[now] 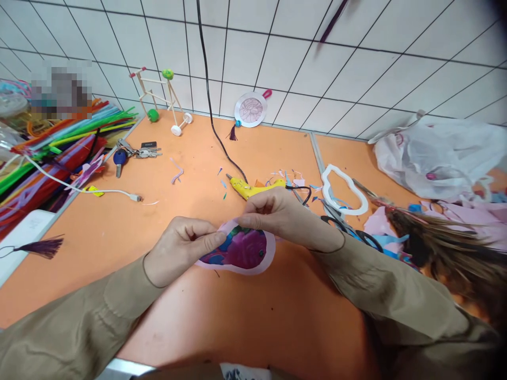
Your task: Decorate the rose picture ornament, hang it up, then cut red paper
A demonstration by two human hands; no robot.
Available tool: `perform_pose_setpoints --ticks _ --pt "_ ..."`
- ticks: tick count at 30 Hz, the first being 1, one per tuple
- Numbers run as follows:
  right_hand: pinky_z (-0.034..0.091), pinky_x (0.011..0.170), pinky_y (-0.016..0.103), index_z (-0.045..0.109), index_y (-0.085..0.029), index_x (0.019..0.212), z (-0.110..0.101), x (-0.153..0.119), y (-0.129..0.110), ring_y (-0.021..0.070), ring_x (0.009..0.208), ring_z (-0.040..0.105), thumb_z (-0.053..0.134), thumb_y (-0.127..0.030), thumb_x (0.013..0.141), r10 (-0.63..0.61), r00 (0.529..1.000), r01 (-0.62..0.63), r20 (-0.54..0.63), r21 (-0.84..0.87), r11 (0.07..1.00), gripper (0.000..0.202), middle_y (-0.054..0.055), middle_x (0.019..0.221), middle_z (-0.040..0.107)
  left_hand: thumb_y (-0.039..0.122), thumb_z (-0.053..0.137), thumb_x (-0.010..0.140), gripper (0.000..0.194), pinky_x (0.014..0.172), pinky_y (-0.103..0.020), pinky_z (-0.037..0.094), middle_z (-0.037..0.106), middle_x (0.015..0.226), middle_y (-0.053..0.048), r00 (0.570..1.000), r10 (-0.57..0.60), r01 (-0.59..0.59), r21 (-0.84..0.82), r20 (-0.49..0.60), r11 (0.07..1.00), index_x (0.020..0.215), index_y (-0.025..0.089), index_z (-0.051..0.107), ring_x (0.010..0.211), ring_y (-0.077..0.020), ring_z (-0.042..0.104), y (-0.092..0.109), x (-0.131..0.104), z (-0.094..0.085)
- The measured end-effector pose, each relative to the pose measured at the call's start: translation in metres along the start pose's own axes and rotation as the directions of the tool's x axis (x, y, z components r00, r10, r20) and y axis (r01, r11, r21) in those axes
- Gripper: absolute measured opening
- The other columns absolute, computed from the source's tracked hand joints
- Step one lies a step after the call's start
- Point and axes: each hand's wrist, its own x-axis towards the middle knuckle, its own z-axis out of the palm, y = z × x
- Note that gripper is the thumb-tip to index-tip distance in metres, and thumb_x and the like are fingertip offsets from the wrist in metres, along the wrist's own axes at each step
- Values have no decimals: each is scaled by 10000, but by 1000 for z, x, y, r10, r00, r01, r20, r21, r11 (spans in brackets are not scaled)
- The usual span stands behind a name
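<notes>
Fish cutout (243, 249), purple and blue with a pale pink border, is held in both hands over the near part of the orange table (190, 327); whether its lower edge touches the surface, I cannot tell. The left hand (178, 245) pinches its upper left side between thumb and forefinger, with the other fingers curled in behind. The right hand (277, 214) pinches the top edge, thumb laid along the front and fingers bent; the tips behind the piece are hidden. The fish's dark eye lies toward the right end. Just beyond the right hand lies a yellow glue gun (257, 187), its nozzle pointing left, among small paper scraps. A white outline frame (359, 210) lies to the right of it, near black-handled scissors (346, 227) partly covered by the right forearm. Brown feathers (447, 248) and a white plastic bag (439, 153) fill the right side. Along the tiled wall stand a wooden stick frame (158, 97) and a round tasselled disc (251, 110). Keys (146, 153) lie at left, beside bundled colourful pipe cleaners (59, 153).
</notes>
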Motion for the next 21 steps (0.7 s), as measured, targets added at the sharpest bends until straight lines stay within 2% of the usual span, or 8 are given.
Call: perform_pose_setpoints --ticks 2,5,8,15,19,21 --pt "328 423 192 574 -136 582 -1 1 0 54 455 418 693 -471 754 14 1000 -15 17 17 1000 395 -44 480 500 445 708 764 331 474 -228 462 645 544 -14 999 -41 43 -73 29 996 630 143 718 481 -112 548 -1 1 0" --pt "334 442 195 573 -132 594 -2 3 2 56 480 417 695 -459 750 1 999 -2 51 4 1000 383 -43 506 498 415 737 754 254 572 -249 529 728 681 -38 995 -63 77 -203 75 976 752 162 760 578 -136 639 -5 2 2" --pt "336 460 199 583 -129 601 -4 4 3 61 505 419 688 -452 759 -23 998 27 59 -67 997 374 -38 524 497 378 757 746 206 573 -223 524 731 676 -26 994 -74 91 -258 75 962 749 172 767 573 -118 638 -8 2 3" --pt "317 478 206 595 -134 615 -3 3 3 69 518 432 619 -471 821 -86 995 94 41 -235 967 395 -22 534 521 381 770 723 229 613 -240 524 732 711 -32 998 -61 58 -230 -6 972 792 163 762 618 -128 637 -7 4 9" --pt "341 520 206 629 -138 687 -5 -2 2 79 564 475 594 -329 848 -155 984 174 84 -318 932 253 -8 593 585 353 732 748 213 549 -214 469 683 622 -20 994 -19 10 -85 -109 996 714 144 745 556 -104 568 -3 3 11" --pt "332 513 208 617 -139 677 -8 -4 1 77 554 462 589 -285 844 -174 979 201 108 -342 918 224 -15 581 568 333 714 758 200 541 -205 452 666 614 -15 991 8 -12 -31 -137 999 706 141 738 557 -98 547 -1 2 10"
